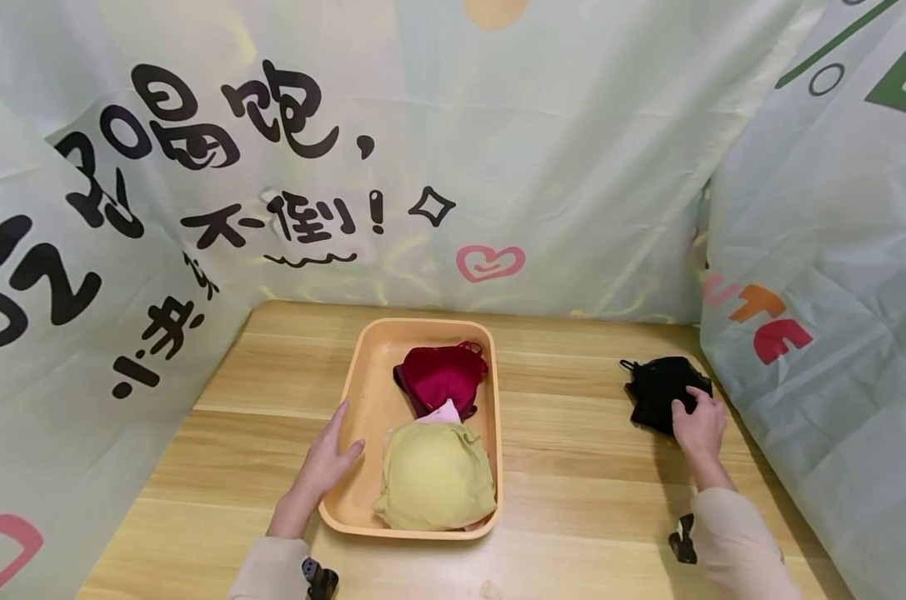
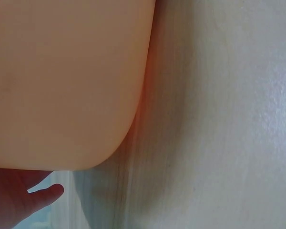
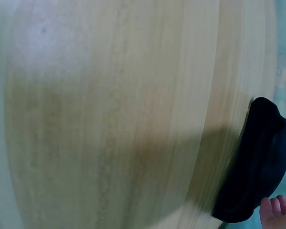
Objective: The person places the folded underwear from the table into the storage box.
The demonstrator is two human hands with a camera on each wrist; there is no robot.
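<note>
In the head view, a peach-coloured tray (image 1: 366,400) lies on the table, left of centre. My left hand (image 1: 325,462) touches its left side, fingers straight along the rim and thumb reaching over the inside. The left wrist view shows that hand (image 2: 19,198) at the edge of the tray (image 2: 66,86). Folded in the tray are a dark red bra (image 1: 441,375) and a yellow-green bra (image 1: 437,479), with pale pink cloth (image 1: 445,412) between them. Far right, my right hand (image 1: 700,425) holds the near right edge of a black bra (image 1: 658,387) between thumb and fingers.
The wooden table (image 1: 573,475) carries everything. Printed curtains (image 1: 573,167) hang along its back and both sides; the right curtain (image 1: 820,400) comes down close to the black bra. Small black devices (image 1: 683,540) are worn at both wrists.
</note>
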